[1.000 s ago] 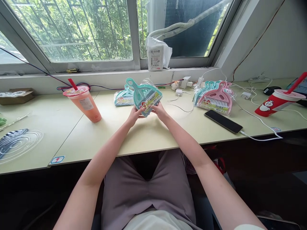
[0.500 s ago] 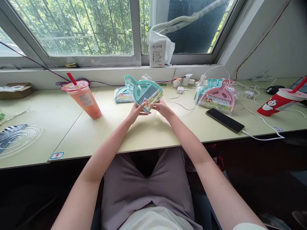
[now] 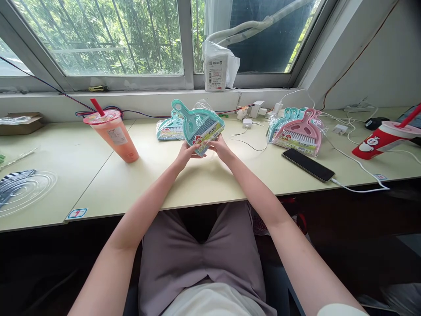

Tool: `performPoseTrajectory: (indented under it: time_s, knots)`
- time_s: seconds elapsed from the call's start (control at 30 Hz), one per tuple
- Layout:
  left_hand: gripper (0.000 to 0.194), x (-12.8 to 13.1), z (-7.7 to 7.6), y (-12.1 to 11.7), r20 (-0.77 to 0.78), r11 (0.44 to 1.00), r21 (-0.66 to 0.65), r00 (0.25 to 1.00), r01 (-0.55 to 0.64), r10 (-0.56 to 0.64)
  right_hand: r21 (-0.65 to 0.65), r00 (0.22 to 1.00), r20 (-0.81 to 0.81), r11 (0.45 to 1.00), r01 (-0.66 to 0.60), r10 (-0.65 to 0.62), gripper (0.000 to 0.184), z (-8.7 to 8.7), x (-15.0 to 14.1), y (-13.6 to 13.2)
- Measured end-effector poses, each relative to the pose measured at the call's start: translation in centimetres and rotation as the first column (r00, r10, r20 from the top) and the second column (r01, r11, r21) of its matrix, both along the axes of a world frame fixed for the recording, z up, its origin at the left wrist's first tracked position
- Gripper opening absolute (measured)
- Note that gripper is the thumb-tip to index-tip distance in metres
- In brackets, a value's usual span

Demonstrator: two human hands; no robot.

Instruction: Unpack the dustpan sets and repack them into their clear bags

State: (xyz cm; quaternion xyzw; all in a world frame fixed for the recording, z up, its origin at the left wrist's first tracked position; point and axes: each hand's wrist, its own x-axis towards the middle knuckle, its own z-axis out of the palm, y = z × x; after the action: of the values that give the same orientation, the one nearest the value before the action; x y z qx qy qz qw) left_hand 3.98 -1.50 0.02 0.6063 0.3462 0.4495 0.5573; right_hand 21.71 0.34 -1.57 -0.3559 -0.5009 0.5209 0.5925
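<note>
Held up over the desk is a teal dustpan and brush set [image 3: 201,123] in a clear plastic bag, its handle tilted to the upper left. My left hand [image 3: 188,156] grips the lower left edge, fingers wrapped around the packet. On the lower right corner my right hand [image 3: 220,148] is closed, with some of its fingers hidden behind the packet. Just behind, a second teal dustpan set [image 3: 171,128] lies on the desk, partly covered by the held one. Farther right rests a stack of wrapped sets, with a pink dustpan set [image 3: 302,131] on top.
A tall cup of orange drink [image 3: 115,137] stands to the left and a red cup [image 3: 375,142] to the right. A black phone [image 3: 308,164] on a white cable lies near the desk's front edge. Chargers [image 3: 255,109] and wires line the wall below the window.
The held dustpan set has risen very slightly and shifted a touch, with both hands still on it. Everything else stays in place.
</note>
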Motion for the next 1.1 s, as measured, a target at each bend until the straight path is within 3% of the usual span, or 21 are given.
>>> performPoseTrajectory:
  time_s: [0.4, 0.67, 1.1]
  knots:
    - [0.053, 0.11, -0.11, 0.23, 0.039, 0.998, -0.045, 0.999, -0.036, 0.038, -0.039, 0.997, -0.02, 0.997, 0.07, -0.071, 0.058, -0.18, -0.38, 0.32]
    - [0.049, 0.1, 0.0, 0.2, -0.02, 0.999, -0.04, 1.0, -0.018, 0.018, -0.083, 0.983, -0.056, 0.982, 0.172, -0.177, 0.042, -0.66, -0.73, 0.78]
    - [0.055, -0.05, 0.01, 0.05, -0.023, 1.0, -0.012, 1.0, -0.016, 0.016, -0.054, 0.988, -0.035, 0.987, 0.149, -0.151, 0.05, -0.57, -0.57, 0.62]
